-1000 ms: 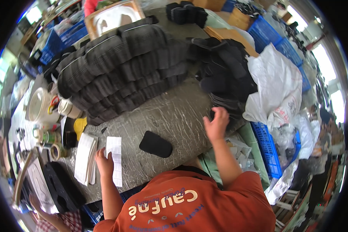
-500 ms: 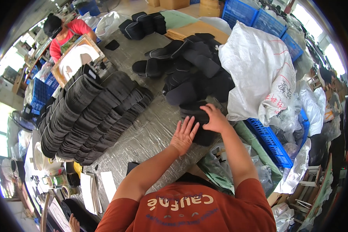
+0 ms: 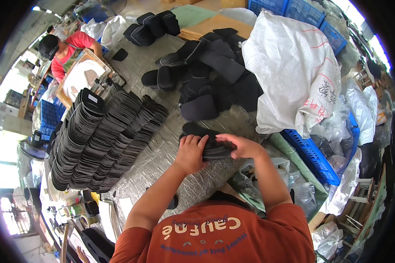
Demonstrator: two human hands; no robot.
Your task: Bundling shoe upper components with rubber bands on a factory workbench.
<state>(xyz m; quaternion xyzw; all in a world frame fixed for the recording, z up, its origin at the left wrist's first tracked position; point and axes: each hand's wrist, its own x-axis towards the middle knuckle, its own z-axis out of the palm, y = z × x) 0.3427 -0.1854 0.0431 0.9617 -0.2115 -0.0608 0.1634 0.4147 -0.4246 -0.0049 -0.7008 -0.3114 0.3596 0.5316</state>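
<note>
A short stack of black, rounded, flat pads (image 3: 216,151) lies on the table close to my body. My left hand (image 3: 192,153) is closed over its left end, fingers and thumb on the pads. At the right end is my right hand (image 3: 243,147), its fingers stretched out over the top edge and its thumb apart; whether it presses on the pads I cannot tell. Beyond my hands spreads a loose heap of similar black pads (image 3: 199,108), some tied in bundles. To the left, long rows of black pads (image 3: 105,140) stand packed tightly on edge.
The grey table (image 3: 149,175) has a wrinkled covering. A large white sack (image 3: 289,70) bulges at the right, above a blue crate (image 3: 311,155) of plastic bags. More black bundles (image 3: 151,28) sit at the far end. A person in red (image 3: 81,41) handles a framed panel (image 3: 83,76) at far left.
The stack of pads has come nearer to me and sits apart from the heap. My left hand has gone from lying flat to closing over its left end; my right hand has moved nearer.
</note>
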